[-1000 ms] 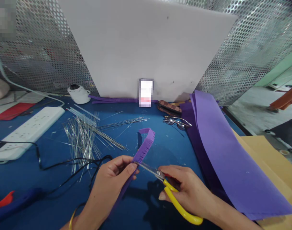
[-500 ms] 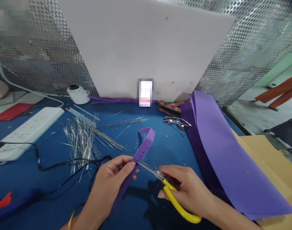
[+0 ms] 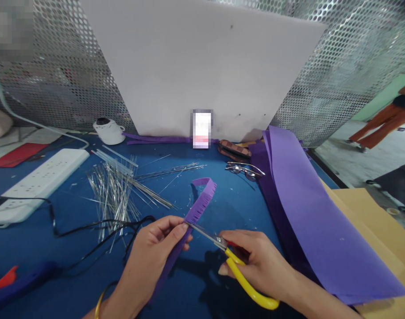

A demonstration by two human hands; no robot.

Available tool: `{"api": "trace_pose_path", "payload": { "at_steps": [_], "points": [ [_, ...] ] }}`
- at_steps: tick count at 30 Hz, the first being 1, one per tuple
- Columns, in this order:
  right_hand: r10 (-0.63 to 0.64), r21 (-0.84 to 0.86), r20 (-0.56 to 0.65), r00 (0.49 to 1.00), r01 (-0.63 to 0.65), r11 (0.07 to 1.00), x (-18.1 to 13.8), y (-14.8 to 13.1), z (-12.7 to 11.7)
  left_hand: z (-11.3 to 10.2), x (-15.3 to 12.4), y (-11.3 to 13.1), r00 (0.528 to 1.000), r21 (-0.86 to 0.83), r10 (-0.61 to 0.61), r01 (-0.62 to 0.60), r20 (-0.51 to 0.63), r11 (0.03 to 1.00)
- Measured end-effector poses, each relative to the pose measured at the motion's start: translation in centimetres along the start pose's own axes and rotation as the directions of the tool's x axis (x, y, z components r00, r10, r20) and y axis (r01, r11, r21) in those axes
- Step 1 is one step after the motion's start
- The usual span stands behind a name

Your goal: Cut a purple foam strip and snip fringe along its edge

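Note:
A purple paper strip (image 3: 202, 202) with a row of small cuts along one edge curls up from my left hand (image 3: 162, 243), which pinches it between thumb and fingers. The lower part of the strip hangs below that hand. My right hand (image 3: 258, 257) is closed around yellow-handled scissors (image 3: 247, 283). Their blades point left and meet the strip's edge right beside my left thumb; the blades look nearly closed. Part of the handle is hidden behind the right fingers.
Thin metal wires (image 3: 114, 195) lie in a heap left of my hands, near a white power strip (image 3: 46, 181) and black cables. Eyeglasses (image 3: 244, 170) and large purple sheets (image 3: 315, 212) are at the right. A white cup (image 3: 109, 131) stands at the back. A person (image 3: 384, 119) stands far right.
My hands, the strip and the scissors have barely moved. In the background at the far right, the person has shifted a little to the left.

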State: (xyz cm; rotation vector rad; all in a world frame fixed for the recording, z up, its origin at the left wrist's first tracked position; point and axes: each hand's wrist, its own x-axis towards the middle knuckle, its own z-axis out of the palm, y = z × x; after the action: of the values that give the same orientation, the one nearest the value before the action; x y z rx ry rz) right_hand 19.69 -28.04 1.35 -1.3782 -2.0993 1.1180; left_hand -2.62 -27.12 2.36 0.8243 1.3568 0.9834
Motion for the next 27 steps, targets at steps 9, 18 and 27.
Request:
{"api": "trace_pose_path", "payload": {
  "at_steps": [9,18,27],
  "points": [
    [-0.001,0.015,0.009,1.0,0.001,1.0,-0.08,-0.09,-0.03,-0.04,0.15,-0.41,0.999,-0.08,-0.043,0.045,0.033,0.996],
    [0.024,0.143,0.095,0.995,-0.037,0.989,0.18,-0.35,-0.44,-0.38,0.43,-0.18,0.97,-0.272,-0.14,0.192,0.201,0.943],
    [0.054,0.339,0.184,0.981,-0.115,0.934,0.32,0.05,-0.47,-0.11,0.39,-0.29,0.976,-0.267,-0.146,0.185,0.16,0.946]
  ]
}}
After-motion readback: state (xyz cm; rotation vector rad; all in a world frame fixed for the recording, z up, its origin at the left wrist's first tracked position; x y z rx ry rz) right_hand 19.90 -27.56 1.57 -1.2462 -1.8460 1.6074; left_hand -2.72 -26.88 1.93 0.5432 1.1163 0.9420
